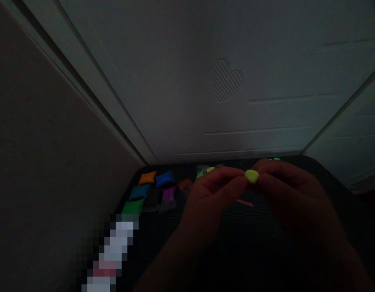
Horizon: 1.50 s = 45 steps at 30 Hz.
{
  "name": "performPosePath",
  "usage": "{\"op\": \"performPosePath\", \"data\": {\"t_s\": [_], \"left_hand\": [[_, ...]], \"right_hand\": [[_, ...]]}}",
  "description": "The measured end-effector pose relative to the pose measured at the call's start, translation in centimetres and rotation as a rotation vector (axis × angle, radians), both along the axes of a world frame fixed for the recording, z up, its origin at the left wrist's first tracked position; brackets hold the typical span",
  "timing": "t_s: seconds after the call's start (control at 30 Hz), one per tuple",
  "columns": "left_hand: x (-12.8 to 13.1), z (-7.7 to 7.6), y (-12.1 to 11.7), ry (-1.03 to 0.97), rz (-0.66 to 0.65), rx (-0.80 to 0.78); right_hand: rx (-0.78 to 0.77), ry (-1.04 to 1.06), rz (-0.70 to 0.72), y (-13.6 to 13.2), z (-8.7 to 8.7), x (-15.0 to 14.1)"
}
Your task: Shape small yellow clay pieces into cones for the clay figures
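A small rounded lump of yellow modelling clay (pixel 251 176) is pinched between the fingertips of both hands, above the dark table. My left hand (pixel 216 192) closes thumb and index finger on its left side. From the other side, my right hand (pixel 286 184) grips it the same way, with its lower fingers lost in shadow. Beneath the hands lies a thin pink strip (pixel 245 202). Behind my left hand, a clear wrapper with yellow and green pieces (pixel 202 170) is partly covered.
Several coloured clay packets, among them orange (pixel 147 178), blue (pixel 164 178), purple (pixel 168 194) and green (pixel 133 207), lie at the table's left. A bright green piece (pixel 276 159) is at the back edge. A white panel with embossed hearts (pixel 226 81) stands behind the table (pixel 236 243).
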<state>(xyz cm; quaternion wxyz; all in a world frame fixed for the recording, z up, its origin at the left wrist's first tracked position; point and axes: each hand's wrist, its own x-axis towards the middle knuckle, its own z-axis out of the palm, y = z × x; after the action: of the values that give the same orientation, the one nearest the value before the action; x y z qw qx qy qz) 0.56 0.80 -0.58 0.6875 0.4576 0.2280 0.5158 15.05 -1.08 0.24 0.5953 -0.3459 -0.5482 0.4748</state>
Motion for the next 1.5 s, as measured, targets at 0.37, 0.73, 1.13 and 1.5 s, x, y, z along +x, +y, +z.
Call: {"op": "performPosePath", "data": {"t_s": [0.37, 0.73, 1.13, 1.5], "left_hand": [[0.4, 0.1, 0.4, -0.094, 0.027, -0.127], [0.2, 0.2, 0.7, -0.251, -0.143, -0.348], [0.9, -0.4, 1.1, -0.250, -0.195, -0.476], [1.2, -0.8, 1.2, -0.184, -0.192, -0.369]], "right_hand": [[-0.132, 0.061, 0.018, 1.2, -0.7, -0.1], [0.004, -0.162, -0.284, 0.3, 0.8, 1.9], [0.014, -0.235, -0.382, -0.2, 1.8, 2.3], [0.142, -0.510, -0.130, 0.1, 1.6, 2.1]]}}
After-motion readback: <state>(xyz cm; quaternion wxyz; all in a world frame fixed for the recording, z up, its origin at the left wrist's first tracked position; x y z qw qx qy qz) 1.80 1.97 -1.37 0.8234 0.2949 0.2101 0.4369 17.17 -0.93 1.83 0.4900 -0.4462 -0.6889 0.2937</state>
